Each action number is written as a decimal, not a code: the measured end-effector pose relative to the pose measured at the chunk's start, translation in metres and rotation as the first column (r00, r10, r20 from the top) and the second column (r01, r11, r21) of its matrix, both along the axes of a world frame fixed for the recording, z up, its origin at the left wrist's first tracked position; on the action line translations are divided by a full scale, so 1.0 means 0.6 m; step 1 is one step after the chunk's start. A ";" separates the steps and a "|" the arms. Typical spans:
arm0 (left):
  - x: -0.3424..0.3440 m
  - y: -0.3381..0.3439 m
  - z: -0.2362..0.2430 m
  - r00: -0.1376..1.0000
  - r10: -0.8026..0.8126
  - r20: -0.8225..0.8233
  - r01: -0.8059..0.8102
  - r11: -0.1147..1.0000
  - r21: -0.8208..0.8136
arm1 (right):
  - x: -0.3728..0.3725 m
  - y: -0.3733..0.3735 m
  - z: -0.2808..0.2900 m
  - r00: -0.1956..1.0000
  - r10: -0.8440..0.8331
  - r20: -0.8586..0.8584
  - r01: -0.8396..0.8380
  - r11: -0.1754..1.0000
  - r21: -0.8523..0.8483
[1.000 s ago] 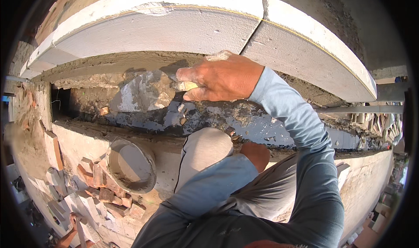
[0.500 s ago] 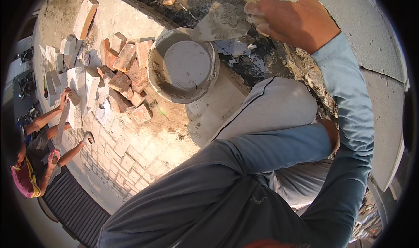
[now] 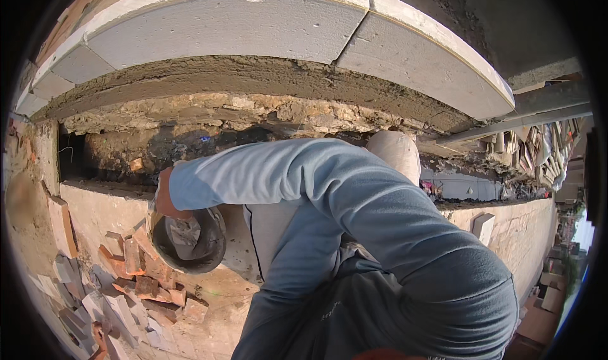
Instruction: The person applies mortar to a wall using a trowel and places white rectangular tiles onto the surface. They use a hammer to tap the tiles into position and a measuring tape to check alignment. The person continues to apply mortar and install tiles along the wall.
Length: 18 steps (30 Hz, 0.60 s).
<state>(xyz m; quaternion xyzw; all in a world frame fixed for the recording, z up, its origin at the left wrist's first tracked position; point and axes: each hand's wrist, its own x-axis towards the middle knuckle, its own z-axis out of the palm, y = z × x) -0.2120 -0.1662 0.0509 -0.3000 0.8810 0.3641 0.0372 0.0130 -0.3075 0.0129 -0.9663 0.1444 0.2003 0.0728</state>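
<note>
My right hand (image 3: pixel 166 195) reaches across to the far left, at the rim of a mortar bucket (image 3: pixel 220 236). It grips a trowel, whose grey, mortar-coated blade (image 3: pixel 183 234) dips into the bucket; the sleeve and wrist hide the handle and most of the fingers. Wet grey mortar seems to lie inside, largely in shadow. My left forearm (image 3: pixel 304 230) rests across my bent leg, and its hand is hidden behind the right arm.
A wall of pale blocks (image 3: pixel 228 27) on a mortar bed (image 3: pixel 266 75) curves along the far side. Before it runs a dark, rubble-strewn trench (image 3: pixel 126 154). Broken red bricks (image 3: pixel 145 287) lie left of the bucket. Another person's hand (image 3: pixel 99 334) shows at lower left, among pale blocks (image 3: pixel 123 315).
My view has swung toward the block wall. My right hand has gone from beside the bucket, over the trench, to the bucket, with the trowel lowered into it.
</note>
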 end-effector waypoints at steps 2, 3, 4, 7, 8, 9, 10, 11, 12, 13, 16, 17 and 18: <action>0.000 0.001 0.007 0.999 0.038 0.016 -0.037 0.998 -0.047 | -0.023 -0.013 0.052 0.985 -0.171 0.035 0.159 0.963 0.217; 0.001 0.002 0.012 0.998 0.069 0.014 -0.068 0.995 -0.072 | -0.035 -0.021 0.085 0.990 -0.129 0.053 0.097 0.911 0.402; -0.008 0.007 0.009 0.997 0.071 -0.007 -0.072 0.993 -0.093 | -0.058 -0.032 0.094 0.991 -0.111 0.075 0.048 0.817 0.574; -0.068 0.031 -0.014 0.981 0.070 -0.178 -0.103 0.978 -0.184 | -0.149 -0.062 0.078 0.956 -0.243 0.163 0.090 0.774 0.627; -0.094 0.042 -0.036 0.941 0.078 -0.330 -0.169 0.951 -0.258 | -0.179 -0.078 0.068 0.939 -0.275 0.209 0.083 0.767 0.637; -0.107 0.038 -0.058 0.862 0.102 -0.497 -0.293 0.900 -0.323 | -0.204 -0.078 0.084 0.911 -0.338 0.236 0.110 0.751 0.652; -0.111 0.036 -0.072 0.799 0.116 -0.591 -0.378 0.860 -0.342 | -0.243 -0.071 0.108 0.880 -0.399 0.258 0.134 0.729 0.671; -0.115 0.032 -0.079 0.736 0.119 -0.667 -0.436 0.837 -0.331 | -0.298 -0.063 0.133 0.834 -0.450 0.321 0.168 0.759 0.629; -0.083 0.021 -0.039 0.866 0.142 -0.480 -0.316 0.899 -0.304 | -0.342 -0.055 0.170 0.782 -0.476 0.403 0.180 0.791 0.585; -0.059 0.014 0.000 0.954 0.119 -0.274 -0.191 0.948 -0.255 | -0.388 -0.054 0.199 0.779 -0.519 0.352 0.247 0.770 0.588; -0.041 -0.005 0.067 1.000 0.013 -0.008 -0.014 0.991 -0.131 | -0.561 -0.020 0.240 0.629 -0.710 0.318 0.521 0.688 0.505; -0.035 -0.011 0.075 0.999 0.009 0.033 -0.005 0.994 -0.113 | -0.609 -0.012 0.247 0.619 -0.685 0.383 0.550 0.727 0.411; -0.025 -0.012 0.079 0.999 0.049 0.013 -0.047 0.990 -0.133 | -0.650 -0.004 0.249 0.617 -0.647 0.448 0.566 0.760 0.320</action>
